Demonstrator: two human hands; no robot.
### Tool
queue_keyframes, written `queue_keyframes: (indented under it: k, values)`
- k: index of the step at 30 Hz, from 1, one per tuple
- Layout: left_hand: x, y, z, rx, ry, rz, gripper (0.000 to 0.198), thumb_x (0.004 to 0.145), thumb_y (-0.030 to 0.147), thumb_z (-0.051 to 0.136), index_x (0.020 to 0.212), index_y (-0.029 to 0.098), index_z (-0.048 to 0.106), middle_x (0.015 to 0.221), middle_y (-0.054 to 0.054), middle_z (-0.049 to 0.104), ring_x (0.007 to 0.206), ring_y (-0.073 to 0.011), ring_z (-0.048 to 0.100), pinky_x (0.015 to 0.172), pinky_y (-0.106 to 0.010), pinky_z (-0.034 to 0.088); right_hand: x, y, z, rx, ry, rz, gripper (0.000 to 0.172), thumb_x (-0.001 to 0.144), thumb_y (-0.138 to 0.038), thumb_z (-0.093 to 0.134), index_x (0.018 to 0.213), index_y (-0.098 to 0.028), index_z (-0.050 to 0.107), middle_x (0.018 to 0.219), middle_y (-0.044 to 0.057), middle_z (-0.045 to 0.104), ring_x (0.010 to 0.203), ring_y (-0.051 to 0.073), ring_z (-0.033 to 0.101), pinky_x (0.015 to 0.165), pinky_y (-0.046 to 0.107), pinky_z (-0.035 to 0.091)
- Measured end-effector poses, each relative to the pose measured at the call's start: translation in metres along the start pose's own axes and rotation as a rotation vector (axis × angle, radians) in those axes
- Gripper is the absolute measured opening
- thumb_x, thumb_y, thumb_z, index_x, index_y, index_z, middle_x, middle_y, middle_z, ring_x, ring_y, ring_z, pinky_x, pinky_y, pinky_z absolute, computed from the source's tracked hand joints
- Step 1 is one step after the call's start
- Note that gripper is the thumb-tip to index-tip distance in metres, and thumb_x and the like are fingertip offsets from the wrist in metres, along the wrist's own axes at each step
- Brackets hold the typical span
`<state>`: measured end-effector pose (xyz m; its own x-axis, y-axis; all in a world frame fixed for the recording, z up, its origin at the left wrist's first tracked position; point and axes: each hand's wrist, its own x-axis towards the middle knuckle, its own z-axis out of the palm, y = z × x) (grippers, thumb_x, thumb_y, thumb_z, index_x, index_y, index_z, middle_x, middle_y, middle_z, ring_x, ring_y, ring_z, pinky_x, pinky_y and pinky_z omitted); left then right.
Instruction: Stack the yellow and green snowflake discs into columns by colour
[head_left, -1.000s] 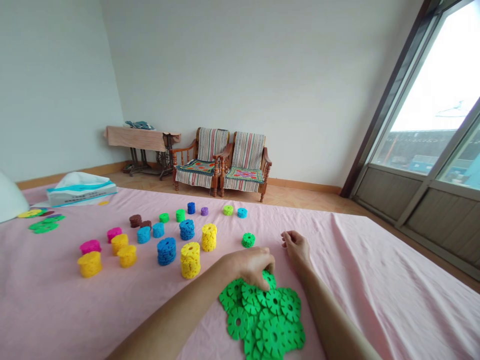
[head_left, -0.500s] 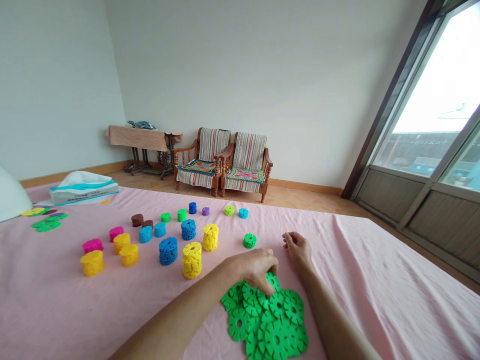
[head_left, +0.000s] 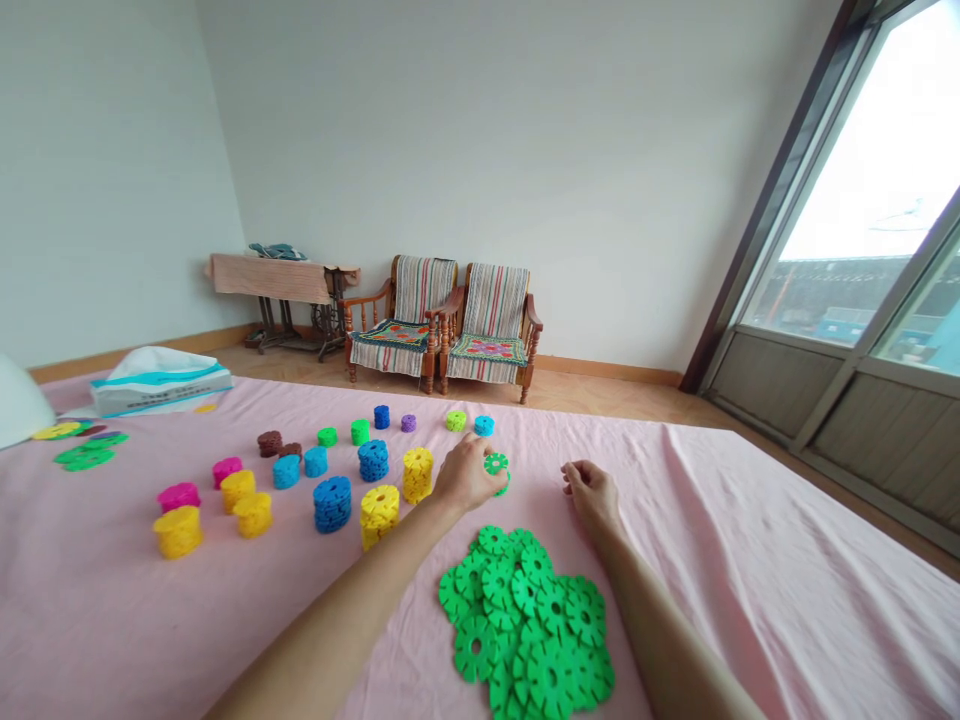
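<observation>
My left hand (head_left: 466, 472) reaches out over the pink cloth (head_left: 750, 560) and pinches a green notched disc (head_left: 496, 464) over the small green stack. My right hand (head_left: 589, 491) rests on the cloth just to the right, fingers curled, with nothing visible in it. A loose heap of green discs (head_left: 529, 620) lies close to me between my forearms. Left of my left hand stand a yellow stack (head_left: 418, 473), another yellow stack (head_left: 379, 515) and a blue stack (head_left: 332, 502).
More stacks in pink, yellow, blue, brown, green and purple dot the cloth to the left. A tissue pack (head_left: 154, 380) and flat green discs (head_left: 86, 453) lie at far left. Two wooden chairs (head_left: 442, 325) and a small table (head_left: 281, 290) stand by the wall.
My left hand has lifted off the green heap and moved forward to the small green stack, carrying a green disc. My right hand has stayed in place.
</observation>
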<state>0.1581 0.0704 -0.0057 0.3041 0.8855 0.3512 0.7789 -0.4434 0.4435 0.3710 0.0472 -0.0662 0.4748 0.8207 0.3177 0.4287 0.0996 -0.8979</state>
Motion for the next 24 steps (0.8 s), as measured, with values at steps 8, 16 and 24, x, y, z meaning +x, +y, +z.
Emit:
queue_keyframes:
  k: [8,16,24]
  values:
    - [-0.003,-0.001,0.012,0.045,-0.02,-0.008,0.012,0.069,0.025,0.064,0.081,0.021,0.062,0.094,-0.004,0.061,0.085,-0.021,0.062,0.074,-0.028,0.046,0.0,0.0,0.0,-0.005,0.002,-0.001,0.032,0.071,-0.047,0.051,0.067,-0.017,0.064,0.062,0.006,0.068,0.052,0.019,0.062,0.052,0.027,0.043]
    - [-0.004,-0.002,0.014,0.09,-0.042,0.024,0.01,0.068,0.026,0.061,0.078,0.022,0.062,0.093,-0.004,0.06,0.08,-0.0213,0.062,0.068,-0.028,0.045,0.001,0.001,0.001,-0.016,-0.003,0.003,0.031,0.072,-0.045,0.051,0.066,-0.018,0.063,0.063,0.006,0.068,0.053,0.02,0.062,0.053,0.028,0.043]
    - [-0.005,-0.004,0.015,0.091,-0.032,0.036,0.008,0.069,0.027,0.061,0.074,0.022,0.062,0.089,-0.003,0.061,0.076,-0.0211,0.063,0.064,-0.028,0.045,0.001,0.002,0.0,-0.028,-0.012,0.004,0.03,0.073,-0.044,0.05,0.069,-0.017,0.064,0.064,0.006,0.068,0.054,0.02,0.063,0.054,0.028,0.044]
